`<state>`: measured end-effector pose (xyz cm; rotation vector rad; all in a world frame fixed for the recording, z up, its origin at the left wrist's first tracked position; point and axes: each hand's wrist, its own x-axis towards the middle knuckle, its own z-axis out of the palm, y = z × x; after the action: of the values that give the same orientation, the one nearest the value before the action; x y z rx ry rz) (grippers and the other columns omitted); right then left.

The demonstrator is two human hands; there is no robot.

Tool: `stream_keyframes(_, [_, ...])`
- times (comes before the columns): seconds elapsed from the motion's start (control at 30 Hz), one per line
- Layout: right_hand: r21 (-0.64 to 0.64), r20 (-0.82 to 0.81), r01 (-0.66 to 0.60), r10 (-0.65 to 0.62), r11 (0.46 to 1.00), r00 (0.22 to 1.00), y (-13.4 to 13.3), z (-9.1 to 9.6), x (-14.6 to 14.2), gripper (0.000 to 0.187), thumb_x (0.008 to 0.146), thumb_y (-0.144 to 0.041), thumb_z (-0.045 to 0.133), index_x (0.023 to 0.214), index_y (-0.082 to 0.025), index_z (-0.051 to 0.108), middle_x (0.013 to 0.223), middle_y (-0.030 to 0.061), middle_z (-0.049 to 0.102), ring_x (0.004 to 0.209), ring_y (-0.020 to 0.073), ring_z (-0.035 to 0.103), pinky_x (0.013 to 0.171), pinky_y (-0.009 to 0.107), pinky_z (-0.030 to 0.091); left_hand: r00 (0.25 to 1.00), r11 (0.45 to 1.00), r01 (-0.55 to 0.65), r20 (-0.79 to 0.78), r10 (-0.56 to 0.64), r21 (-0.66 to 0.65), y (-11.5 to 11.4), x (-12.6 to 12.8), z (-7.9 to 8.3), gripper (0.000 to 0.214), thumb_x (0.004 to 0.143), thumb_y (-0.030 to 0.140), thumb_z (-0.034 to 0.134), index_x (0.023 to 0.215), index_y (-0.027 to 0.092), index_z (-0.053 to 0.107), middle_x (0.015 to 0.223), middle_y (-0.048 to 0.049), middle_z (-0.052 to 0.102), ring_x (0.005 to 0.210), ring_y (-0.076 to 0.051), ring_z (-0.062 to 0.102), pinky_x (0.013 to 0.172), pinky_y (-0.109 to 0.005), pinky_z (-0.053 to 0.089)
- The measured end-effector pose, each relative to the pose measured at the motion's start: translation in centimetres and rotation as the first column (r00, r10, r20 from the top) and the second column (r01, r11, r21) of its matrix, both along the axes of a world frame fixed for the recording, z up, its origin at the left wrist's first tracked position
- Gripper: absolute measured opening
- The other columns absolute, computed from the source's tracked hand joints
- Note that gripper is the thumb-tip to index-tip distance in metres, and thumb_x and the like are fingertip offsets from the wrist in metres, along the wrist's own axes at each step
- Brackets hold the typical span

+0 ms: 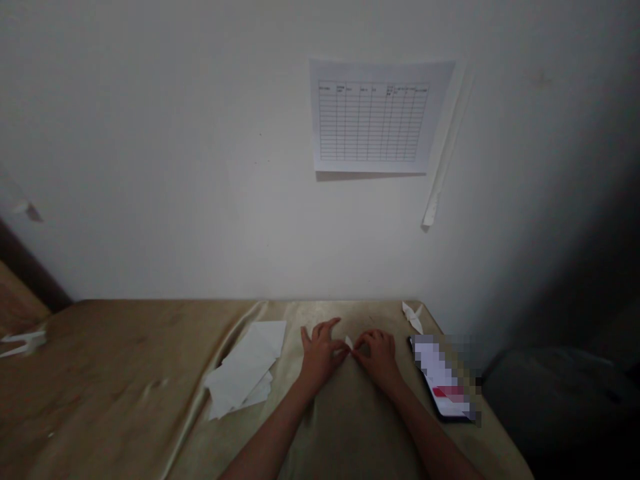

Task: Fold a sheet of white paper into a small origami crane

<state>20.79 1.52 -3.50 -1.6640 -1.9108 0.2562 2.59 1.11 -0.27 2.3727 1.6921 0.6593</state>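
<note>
Between my two hands is a small piece of folded white paper (349, 343), mostly covered by the fingertips. My left hand (321, 350) pinches its left side between thumb and forefinger, the other fingers spread upward. From the right, my right hand (377, 353) grips the same paper in a pinch, its remaining fingers curled. Left of my hands lies a loose stack of white paper sheets (247, 370). A folded white paper figure (413, 317) rests near the table's back right corner.
A phone (443, 380) with a lit, partly blurred screen lies at the right edge of the cloth-covered table (120, 373). A printed table sheet (375, 120) hangs on the wall behind. At the far left sits a white object (25, 343).
</note>
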Motion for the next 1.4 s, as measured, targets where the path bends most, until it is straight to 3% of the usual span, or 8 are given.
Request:
stream_keyframes(0.2, [-0.018, 0.003, 0.020, -0.020, 1.000, 1.000, 0.0, 0.1, -0.1, 0.012, 0.080, -0.034, 0.074, 0.090, -0.027, 0.074, 0.111, 0.0058, 0.067, 0.116, 0.0282, 0.052, 0.107, 0.045, 0.028, 0.997, 0.995, -0.082, 0.000, 0.082, -0.061, 0.3, -0.1, 0.0, 0.020, 0.079, 0.038, 0.078, 0.095, 0.050, 0.077, 0.158, 0.0066, 0.040, 0.140, -0.037, 0.036, 0.111, -0.080, 0.001])
stream_keyframes(0.53, [-0.050, 0.020, 0.039, -0.038, 0.998, 0.999, 0.0, 0.3, -0.2, 0.018, 0.081, -0.036, 0.073, 0.097, -0.029, 0.074, 0.115, 0.0062, 0.067, 0.117, 0.0284, 0.051, 0.108, 0.045, 0.026, 0.993, 0.995, -0.094, -0.082, 0.090, -0.038, 0.4, 0.0, -0.3, 0.030, 0.085, 0.054, 0.066, 0.116, 0.056, 0.068, 0.163, 0.0039, 0.032, 0.143, -0.040, 0.034, 0.109, -0.082, 0.002])
stream_keyframes(0.77, [-0.052, 0.023, 0.037, -0.036, 0.998, 0.999, -0.1, 0.5, -0.2, 0.020, 0.082, -0.036, 0.070, 0.101, -0.032, 0.075, 0.117, 0.0058, 0.066, 0.119, 0.0287, 0.050, 0.109, 0.046, 0.025, 0.992, 0.998, -0.063, -0.109, 0.061, -0.015, 0.7, -0.1, -1.2, 0.043, 0.089, 0.051, 0.061, 0.132, 0.051, 0.058, 0.162, -0.0013, 0.033, 0.142, -0.038, 0.036, 0.109, -0.083, 0.001])
stream_keyframes(1.1, [-0.038, -0.016, 0.025, -0.025, 0.999, 1.000, -0.3, 0.5, -0.3, 0.019, 0.082, -0.036, 0.071, 0.100, -0.034, 0.075, 0.116, 0.0058, 0.065, 0.118, 0.0283, 0.051, 0.109, 0.047, 0.026, 0.995, 0.999, -0.054, -0.089, 0.054, 0.003, 0.9, -0.3, -1.4, 0.042, 0.088, 0.046, 0.065, 0.130, 0.051, 0.059, 0.161, -0.0006, 0.035, 0.140, -0.037, 0.039, 0.108, -0.084, 0.006])
stream_keyframes(1.4, [-0.050, 0.008, 0.016, -0.016, 0.999, 1.000, 0.1, 0.2, -0.2, 0.032, 0.081, -0.035, 0.073, 0.112, -0.039, 0.073, 0.119, 0.0048, 0.065, 0.120, 0.0276, 0.051, 0.110, 0.046, 0.026, 0.999, 0.999, -0.036, -0.013, 0.035, -0.038, 1.0, -0.6, -1.1, 0.048, 0.084, 0.041, 0.071, 0.127, 0.056, 0.058, 0.157, 0.0031, 0.041, 0.139, -0.034, 0.040, 0.109, -0.082, 0.007])
